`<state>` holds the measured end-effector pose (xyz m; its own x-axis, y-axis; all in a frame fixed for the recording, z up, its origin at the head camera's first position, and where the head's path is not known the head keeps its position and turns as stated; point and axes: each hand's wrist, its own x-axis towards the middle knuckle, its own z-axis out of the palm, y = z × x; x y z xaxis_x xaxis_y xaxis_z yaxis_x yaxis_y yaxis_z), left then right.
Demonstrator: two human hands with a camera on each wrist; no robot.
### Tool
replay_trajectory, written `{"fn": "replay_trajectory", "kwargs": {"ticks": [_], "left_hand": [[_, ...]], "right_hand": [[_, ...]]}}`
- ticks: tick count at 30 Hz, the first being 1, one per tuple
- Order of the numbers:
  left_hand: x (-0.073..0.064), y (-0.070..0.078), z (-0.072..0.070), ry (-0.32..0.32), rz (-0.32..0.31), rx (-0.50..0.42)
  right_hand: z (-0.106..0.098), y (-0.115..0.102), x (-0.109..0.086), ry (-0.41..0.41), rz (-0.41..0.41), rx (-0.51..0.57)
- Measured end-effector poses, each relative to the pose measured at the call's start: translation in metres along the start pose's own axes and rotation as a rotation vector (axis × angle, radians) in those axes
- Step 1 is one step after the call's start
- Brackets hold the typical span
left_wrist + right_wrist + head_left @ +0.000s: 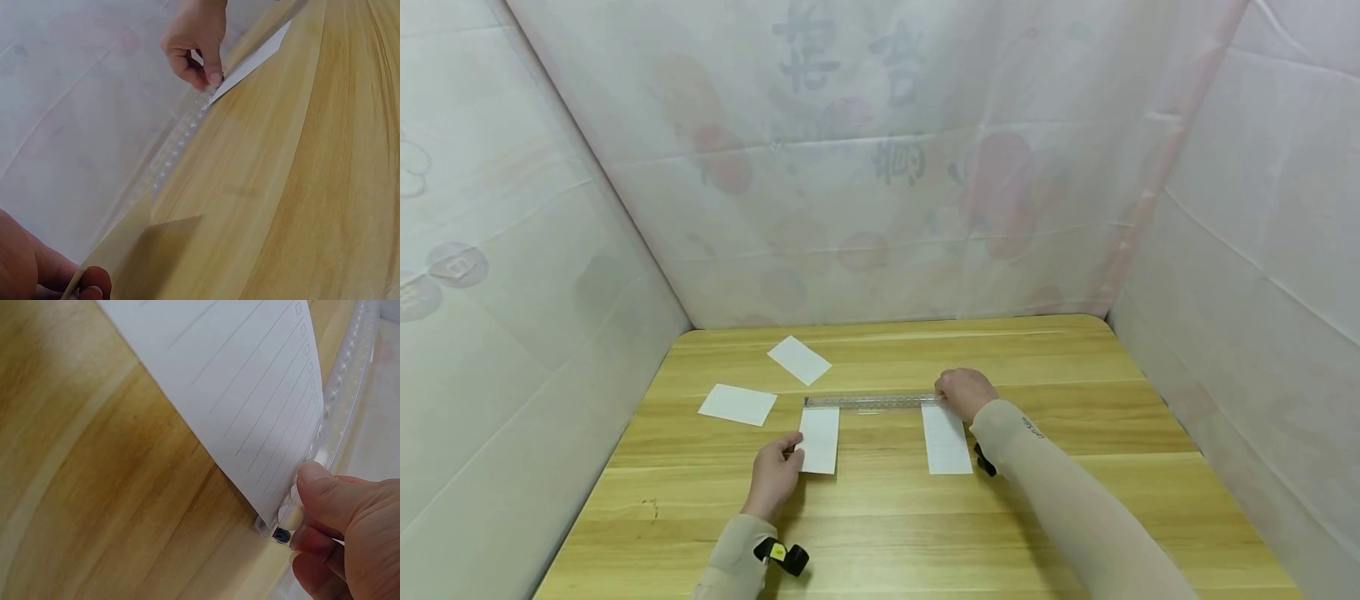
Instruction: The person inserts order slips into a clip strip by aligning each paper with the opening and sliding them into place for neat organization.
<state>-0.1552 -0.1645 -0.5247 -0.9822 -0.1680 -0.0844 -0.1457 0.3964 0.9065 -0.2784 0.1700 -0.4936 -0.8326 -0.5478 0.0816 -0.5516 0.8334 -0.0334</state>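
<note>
A clear plastic ticket rail [880,402] with a row of round bumps runs crosswise over the table. My right hand [967,392] grips its right end; in the right wrist view the thumb presses one side and fingers curl beneath, close to a dark end piece [282,535]. Under that end extends the right paper slip [947,446], printed with lines and small boxes, its top edge at the rail. At the rail's left end is the left paper slip [820,442]. My left hand [775,475] pinches that slip's left edge between thumb and fingers, tilting it above the table.
Two more white slips lie on the wooden table [880,533]: one slip [799,360] at the back left, another slip [737,404] nearer the left side. Printed cloth walls [880,275] enclose the table's back and sides.
</note>
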Motion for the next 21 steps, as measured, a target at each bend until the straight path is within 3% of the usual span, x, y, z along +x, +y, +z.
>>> {"fn": "replay_trajectory", "kwargs": {"ticks": [6,21], "left_hand": [[0.0012,-0.0012,0.0,-0.004,0.017,0.038],[0.005,-0.0038,0.002,0.006,-0.01,0.016]], "right_hand": [[0.0007,0.0004,0.0002,-0.005,0.007,0.005],[0.0019,0.0002,0.0008,0.002,0.012,0.0]]}}
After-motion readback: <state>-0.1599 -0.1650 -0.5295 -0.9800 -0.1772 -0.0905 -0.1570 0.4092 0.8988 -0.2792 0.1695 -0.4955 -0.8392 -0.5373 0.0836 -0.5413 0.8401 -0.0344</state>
